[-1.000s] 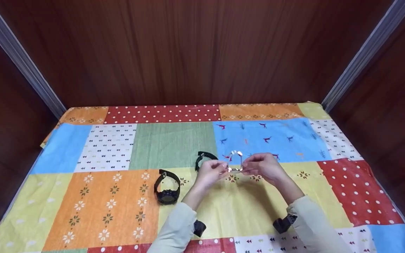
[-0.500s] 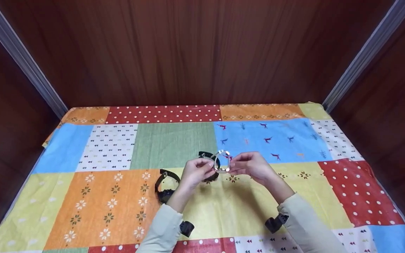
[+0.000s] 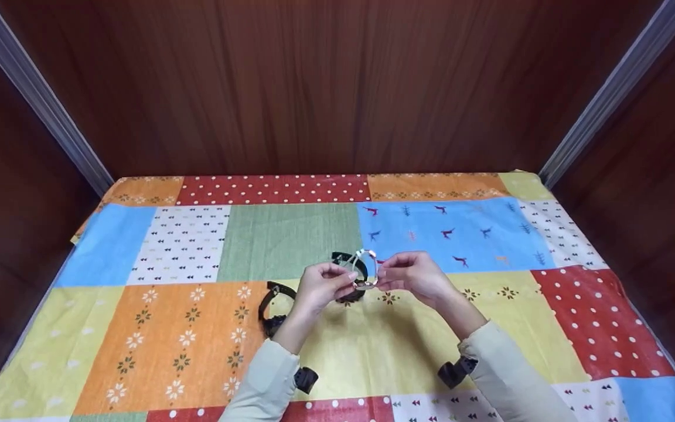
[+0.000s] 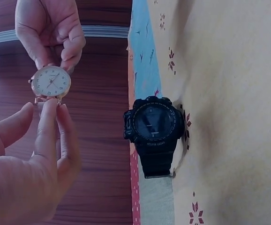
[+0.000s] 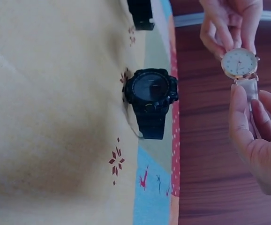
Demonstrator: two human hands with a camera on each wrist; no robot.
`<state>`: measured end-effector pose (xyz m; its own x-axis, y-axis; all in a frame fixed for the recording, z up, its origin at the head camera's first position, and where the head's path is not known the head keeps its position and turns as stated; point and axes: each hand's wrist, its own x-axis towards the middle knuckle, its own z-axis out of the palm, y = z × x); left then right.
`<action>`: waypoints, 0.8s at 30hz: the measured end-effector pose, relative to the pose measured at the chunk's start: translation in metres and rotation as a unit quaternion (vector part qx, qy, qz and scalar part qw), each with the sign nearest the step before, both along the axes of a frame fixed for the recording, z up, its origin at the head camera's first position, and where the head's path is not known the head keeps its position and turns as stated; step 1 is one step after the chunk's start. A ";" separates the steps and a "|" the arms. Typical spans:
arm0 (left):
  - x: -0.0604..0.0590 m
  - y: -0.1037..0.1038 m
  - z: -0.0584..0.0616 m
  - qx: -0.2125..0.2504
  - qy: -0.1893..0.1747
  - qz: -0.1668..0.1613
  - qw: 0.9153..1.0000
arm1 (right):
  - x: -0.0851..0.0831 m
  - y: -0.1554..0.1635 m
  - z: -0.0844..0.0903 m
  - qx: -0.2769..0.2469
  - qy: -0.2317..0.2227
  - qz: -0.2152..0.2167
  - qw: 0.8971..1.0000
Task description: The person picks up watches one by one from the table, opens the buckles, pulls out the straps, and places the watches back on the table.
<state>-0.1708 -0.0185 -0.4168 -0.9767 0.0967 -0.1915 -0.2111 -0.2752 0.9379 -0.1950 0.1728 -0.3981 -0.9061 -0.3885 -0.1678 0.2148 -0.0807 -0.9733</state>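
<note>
A wristwatch with a round white dial [image 4: 51,81], rose-gold rim and pale strap is held in the air between both hands, its strap forming a loop in the head view. My left hand [image 3: 321,288] pinches it on the left side, fingertips at the strap by the case in the left wrist view. On the opposite side my right hand [image 3: 418,276] pinches the pale strap [image 5: 248,88] close to the case. Just behind, a black sports watch [image 4: 154,125] stands on the cloth, partly hidden in the head view by the held watch and left hand.
Another black watch [image 3: 265,307] stands to the left, partly covered by the left forearm. Underneath lies a patchwork-patterned tablecloth [image 3: 290,240]. Dark wood panels [image 3: 326,88] enclose the back and sides.
Both hands have moved left with the pale-strapped watch, mostly in the first half second. It now overlaps the middle black watch, and the left forearm covers more of the left one.
</note>
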 end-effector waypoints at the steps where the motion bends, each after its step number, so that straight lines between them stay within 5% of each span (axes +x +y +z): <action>1: 0.000 0.000 0.000 -0.001 -0.002 0.001 1.000 | 0.000 0.000 0.001 0.001 0.001 0.000 1.000; 10: 0.000 -0.002 0.005 0.019 -0.003 0.003 1.000 | 0.001 -0.006 0.007 0.032 0.014 -0.011 0.999; 24: 0.002 -0.007 0.020 -0.089 0.089 -0.044 0.991 | 0.004 -0.007 0.015 0.126 0.124 0.014 0.984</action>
<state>-0.1685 -0.0251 -0.3971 -0.9859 0.1627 -0.0388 -0.0540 -0.0898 0.9945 -0.1914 0.1656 -0.3826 -0.9205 -0.3891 -0.0361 -0.0341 0.1719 -0.9845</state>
